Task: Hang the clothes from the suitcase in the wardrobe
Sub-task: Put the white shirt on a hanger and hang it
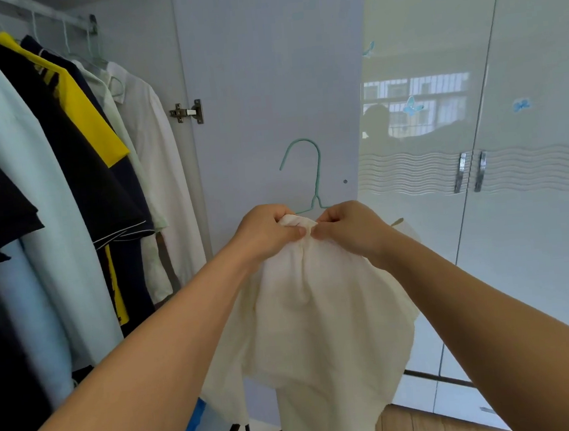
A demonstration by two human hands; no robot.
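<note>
A cream white shirt (319, 315) hangs in front of me on a mint green wire hanger (308, 172), whose hook rises above my hands. My left hand (267, 232) grips the shirt's collar from the left. My right hand (349, 225) pinches the collar from the right, and the two hands almost touch at the neck. The hanger's shoulders are hidden inside the shirt. The wardrobe rail (63, 18) runs along the upper left. The suitcase is out of view.
Several garments hang on the rail at left: pale blue, black with yellow (70, 106), and white shirts (153, 151). The open wardrobe door (264, 79) stands just behind the hanger. Glossy closed doors with chrome handles (470, 171) fill the right. Wooden floor shows below.
</note>
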